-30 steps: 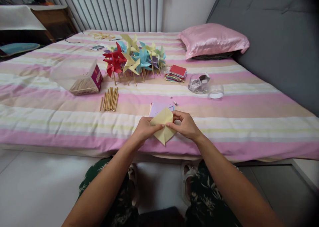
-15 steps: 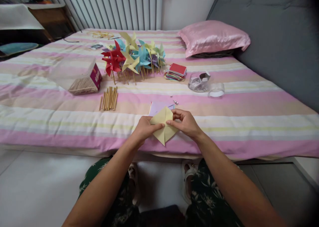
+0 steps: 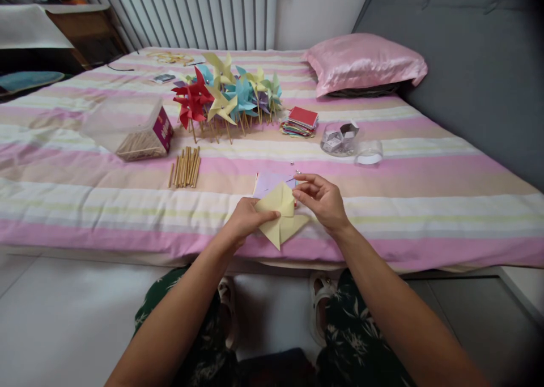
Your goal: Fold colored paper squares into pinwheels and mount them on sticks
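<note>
Pale yellow paper [image 3: 276, 228], part-folded as a pinwheel, is pinched in my left hand [image 3: 246, 220], the thumb pressing on its middle. One flap at the lower right sticks out loose. My right hand [image 3: 325, 203] is off the paper, just to its right, thumb and index finger apart with nothing visible between them. Its index fingertip is close to some tiny metal fasteners [image 3: 298, 172], which it partly hides. Behind the yellow paper lie light purple sheets [image 3: 267, 183] with other colours at their edges.
Finished pinwheels [image 3: 223, 101] stand in a cluster further back. Gold sticks [image 3: 186, 167] and a clear box of thin sticks [image 3: 142, 143] are at left. To the right are a coloured paper stack [image 3: 301, 120], a clear dish [image 3: 338, 139], a tape roll [image 3: 369, 152] and a pink pillow [image 3: 365, 64].
My right hand has let go of the yellow paper and moved slightly up and right. The lower right flap has sprung outward. My left hand keeps its hold.
</note>
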The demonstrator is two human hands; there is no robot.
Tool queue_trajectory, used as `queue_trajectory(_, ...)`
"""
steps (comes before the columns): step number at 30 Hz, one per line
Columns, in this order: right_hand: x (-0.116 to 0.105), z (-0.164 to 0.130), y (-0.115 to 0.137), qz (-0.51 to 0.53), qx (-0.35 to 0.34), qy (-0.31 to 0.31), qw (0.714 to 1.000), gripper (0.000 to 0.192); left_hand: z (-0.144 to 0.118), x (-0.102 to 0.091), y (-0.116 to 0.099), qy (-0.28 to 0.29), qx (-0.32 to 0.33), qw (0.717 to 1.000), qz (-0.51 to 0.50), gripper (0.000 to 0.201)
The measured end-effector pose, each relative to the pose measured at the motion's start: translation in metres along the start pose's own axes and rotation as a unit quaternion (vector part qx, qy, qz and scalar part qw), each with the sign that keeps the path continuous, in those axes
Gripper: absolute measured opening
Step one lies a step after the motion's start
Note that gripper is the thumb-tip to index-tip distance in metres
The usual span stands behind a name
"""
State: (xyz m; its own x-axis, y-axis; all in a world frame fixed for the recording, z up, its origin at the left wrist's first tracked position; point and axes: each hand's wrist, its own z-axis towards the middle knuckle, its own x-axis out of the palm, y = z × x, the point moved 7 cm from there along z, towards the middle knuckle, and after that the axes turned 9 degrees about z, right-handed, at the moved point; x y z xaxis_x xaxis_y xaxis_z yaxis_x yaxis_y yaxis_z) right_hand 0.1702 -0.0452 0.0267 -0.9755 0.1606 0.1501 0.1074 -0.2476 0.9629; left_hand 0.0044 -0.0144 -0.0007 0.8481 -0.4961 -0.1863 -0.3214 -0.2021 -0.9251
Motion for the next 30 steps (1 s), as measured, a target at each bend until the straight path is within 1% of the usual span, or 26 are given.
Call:
queue_trajectory(2,-0.002,-0.001,0.008,-0.007,-0.032,-0.024,0.999,0.037,0.000,-0.002,-0.002,0.001,-0.003,0.999,-0.034,0.027)
queue_trajectory(4,-0.004,-0.003,0.016,-0.020,-0.062,-0.044,0.997,0.033,0.001,-0.007,-0.005,-0.009,-0.009,0.997,-0.073,0.028)
queue_trajectory(6,-0.005,-0.006,0.021,-0.032,-0.077,-0.050,0.995,0.026,0.002,-0.015,-0.007,-0.031,-0.017,0.994,-0.105,0.027)
queue_trajectory(7,-0.004,-0.007,0.022,-0.038,-0.077,-0.043,0.995,0.023,0.003,-0.019,-0.007,-0.043,-0.021,0.992,-0.118,0.026)
queue_trajectory(8,-0.002,-0.008,0.023,-0.042,-0.071,-0.028,0.996,0.020,0.004,-0.023,-0.007,-0.053,-0.025,0.990,-0.131,0.026)
queue_trajectory(10,0.005,-0.010,0.021,-0.041,-0.048,0.022,0.998,0.017,0.005,-0.028,-0.006,-0.061,-0.030,0.985,-0.158,0.026)
queue_trajectory(14,0.023,-0.015,0.015,-0.036,0.004,0.139,0.990,0.020,0.008,-0.029,-0.005,-0.037,-0.038,0.974,-0.219,0.032)
queue_trajectory(17,0.032,-0.018,0.011,-0.054,0.001,0.176,0.983,0.024,0.008,-0.026,-0.005,-0.018,-0.040,0.971,-0.235,0.031)
queue_trajectory(21,0.034,-0.017,0.007,-0.079,-0.020,0.174,0.981,0.025,0.007,-0.022,-0.003,-0.011,-0.047,0.974,-0.221,0.029)
queue_trajectory(24,0.032,-0.015,0.008,-0.088,-0.034,0.155,0.983,0.020,0.006,-0.018,-0.002,-0.009,-0.047,0.979,-0.200,0.029)
queue_trajectory(27,0.030,-0.013,0.006,-0.077,-0.025,0.141,0.987,0.014,0.004,-0.015,-0.004,-0.008,-0.038,0.982,-0.187,0.027)
queue_trajectory(30,0.029,-0.013,0.003,-0.049,-0.002,0.132,0.990,0.012,0.000,-0.012,-0.006,-0.011,-0.034,0.983,-0.181,0.023)
